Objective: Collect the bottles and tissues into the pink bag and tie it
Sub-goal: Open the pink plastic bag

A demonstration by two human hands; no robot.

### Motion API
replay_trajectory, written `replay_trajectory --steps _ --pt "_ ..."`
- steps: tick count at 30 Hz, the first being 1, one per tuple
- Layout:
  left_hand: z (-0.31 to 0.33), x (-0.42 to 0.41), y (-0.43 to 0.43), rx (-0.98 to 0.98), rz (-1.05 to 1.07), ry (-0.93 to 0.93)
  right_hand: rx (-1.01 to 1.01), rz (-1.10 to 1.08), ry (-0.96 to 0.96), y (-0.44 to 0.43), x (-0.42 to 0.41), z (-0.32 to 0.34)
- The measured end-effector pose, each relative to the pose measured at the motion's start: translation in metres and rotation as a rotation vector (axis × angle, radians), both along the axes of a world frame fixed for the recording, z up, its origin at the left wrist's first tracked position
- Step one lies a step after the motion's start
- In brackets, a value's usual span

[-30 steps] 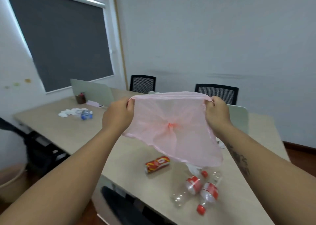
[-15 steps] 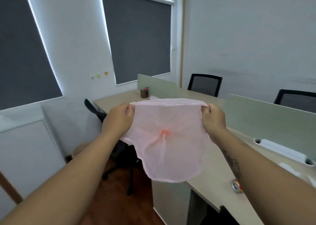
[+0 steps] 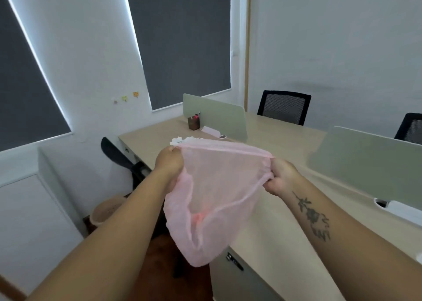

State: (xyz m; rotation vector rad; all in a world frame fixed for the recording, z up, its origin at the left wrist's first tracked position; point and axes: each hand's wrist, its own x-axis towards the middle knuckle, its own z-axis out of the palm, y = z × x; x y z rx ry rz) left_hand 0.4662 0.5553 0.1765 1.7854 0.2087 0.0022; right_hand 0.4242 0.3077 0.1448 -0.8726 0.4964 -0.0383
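Observation:
I hold a thin, translucent pink bag (image 3: 212, 200) in the air in front of me, over the near edge of the desk. My left hand (image 3: 169, 163) grips the left side of its rim and my right hand (image 3: 280, 177) grips the right side, so the mouth is pulled wide. The bag hangs slack below my hands. A small heap of white tissues (image 3: 182, 140) peeks over the bag's rim on the desk behind it. No bottles are in view.
The long beige desk (image 3: 285, 145) carries pale green dividers (image 3: 217, 115), a brown pen holder (image 3: 194, 122) and a white tray. Black mesh chairs (image 3: 284, 106) stand behind it, another black chair (image 3: 123, 156) and a beige bin (image 3: 107, 211) at the left. Dark blinds cover the windows.
My view has swung left, away from the bottles and can on the desk. The bag has dropped lower and its mouth now faces more upward between my hands.

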Motion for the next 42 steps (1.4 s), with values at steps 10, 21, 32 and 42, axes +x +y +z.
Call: replay_trajectory --steps 10,21,32,42 --pt "0.036 0.111 -0.05 -0.295 -0.534 0.189 -0.144 -0.09 -0.135 -0.126 0.02 0.017" --pt "0.051 0.214 -0.185 -0.215 -0.712 0.236 0.113 -0.394 -0.237 -0.151 0.042 0.041" --pt "0.06 0.259 -0.254 -0.344 -0.929 -0.174 -0.818 -0.499 -0.018 -0.139 0.035 0.063" --pt "0.013 0.253 -0.275 0.951 -1.092 -0.637 -0.785 -0.666 0.175 -0.145 0.046 0.009"
